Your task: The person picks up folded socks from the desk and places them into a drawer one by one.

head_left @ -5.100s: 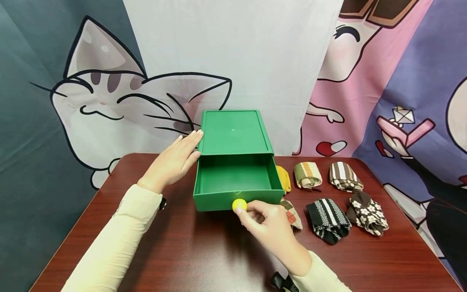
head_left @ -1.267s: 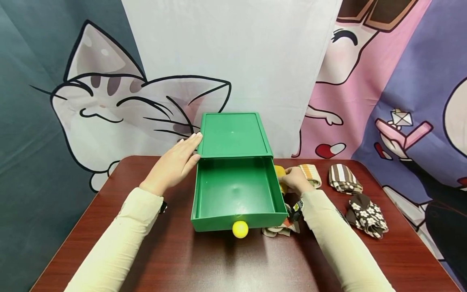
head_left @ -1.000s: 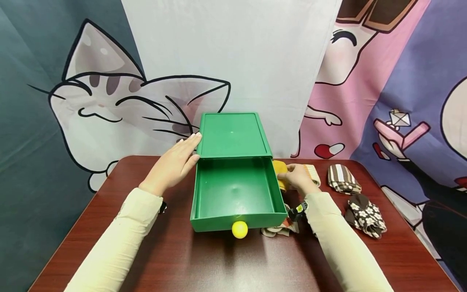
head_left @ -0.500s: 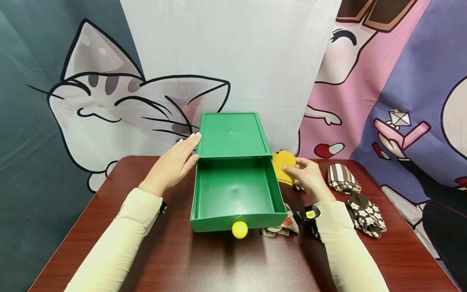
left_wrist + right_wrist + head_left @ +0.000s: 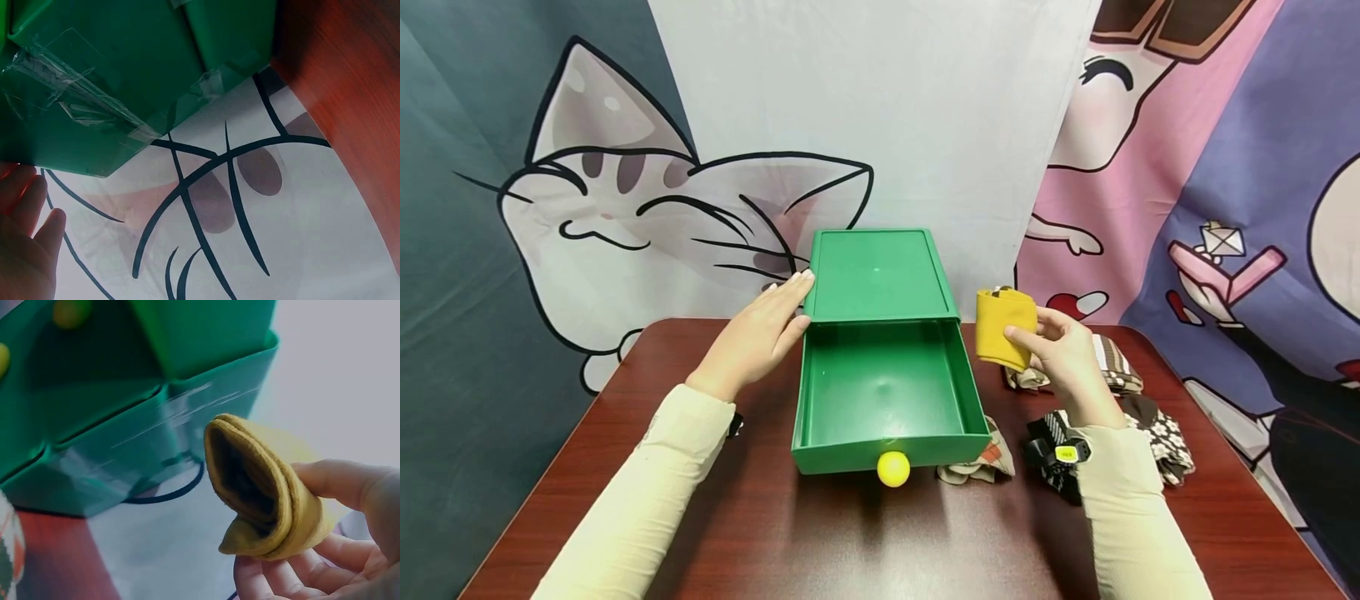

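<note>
My right hand (image 5: 1063, 354) pinches a folded yellow pair of socks (image 5: 1000, 325), held up to the right of the green drawer box (image 5: 880, 275). In the right wrist view the yellow socks (image 5: 269, 494) show a dark inside at their rolled opening, with the thumb on one side and the fingers beneath. The box's top drawer (image 5: 891, 454) is pulled out, its inside bare, a round yellow knob (image 5: 893, 469) on its front. With straight fingers, my left hand (image 5: 760, 337) touches the upper left side of the box.
Right of the box, folded socks lie on the red-brown table (image 5: 880, 550): a beige patterned pair (image 5: 981, 462), a black-and-white pair (image 5: 1052, 433), a floral pair (image 5: 1165, 442), a brown striped pair (image 5: 1116, 362), and a partly hidden light pair (image 5: 1026, 379). A printed cloth (image 5: 880, 108) hangs behind.
The right hand let go of the knob after the drawer came further out, then took the yellow socks from beside the box and lifted them up and right. The left hand stayed put.
</note>
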Available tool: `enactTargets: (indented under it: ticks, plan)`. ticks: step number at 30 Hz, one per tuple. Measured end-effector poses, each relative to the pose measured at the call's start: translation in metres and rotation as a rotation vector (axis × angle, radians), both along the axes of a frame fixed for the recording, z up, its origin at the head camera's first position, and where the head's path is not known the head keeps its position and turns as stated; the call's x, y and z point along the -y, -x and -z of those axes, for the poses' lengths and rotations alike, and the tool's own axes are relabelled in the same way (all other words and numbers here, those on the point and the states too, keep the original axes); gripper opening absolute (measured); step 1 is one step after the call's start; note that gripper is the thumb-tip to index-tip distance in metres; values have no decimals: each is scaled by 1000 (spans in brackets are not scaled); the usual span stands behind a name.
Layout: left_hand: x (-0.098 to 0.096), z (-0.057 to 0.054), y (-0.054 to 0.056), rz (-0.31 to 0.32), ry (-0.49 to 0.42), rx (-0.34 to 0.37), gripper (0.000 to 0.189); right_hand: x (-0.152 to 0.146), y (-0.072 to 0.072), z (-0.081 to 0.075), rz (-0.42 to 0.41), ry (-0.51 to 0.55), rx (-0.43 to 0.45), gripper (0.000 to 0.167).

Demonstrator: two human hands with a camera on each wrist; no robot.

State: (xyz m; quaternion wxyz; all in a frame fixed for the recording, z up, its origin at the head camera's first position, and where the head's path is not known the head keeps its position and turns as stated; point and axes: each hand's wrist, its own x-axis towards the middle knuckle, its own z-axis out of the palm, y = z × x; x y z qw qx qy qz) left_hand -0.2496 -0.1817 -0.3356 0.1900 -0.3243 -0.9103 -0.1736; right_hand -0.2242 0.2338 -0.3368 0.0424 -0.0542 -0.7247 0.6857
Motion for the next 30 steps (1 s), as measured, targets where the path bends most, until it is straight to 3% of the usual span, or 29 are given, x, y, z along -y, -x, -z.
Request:
enactTargets:
  ticks: [4,7,12,18,30]
  plan:
    - [1,0,0,-2,0,2,56,0,-9,-11,33,41,-39,39]
    - [1,0,0,-1,-2,1,57,2,-16,-18,58,-3,-83,35]
    - [0,1,1,0,-6,-6,57,5,-27,-28,82,-57,-188,37]
    - [0,-1,0,-3,15,-11,58,11,-44,-44,54,19,-304,41]
    - [0,-3,0,-7,42,-21,58,41,-67,-73,-47,-116,-318,43]
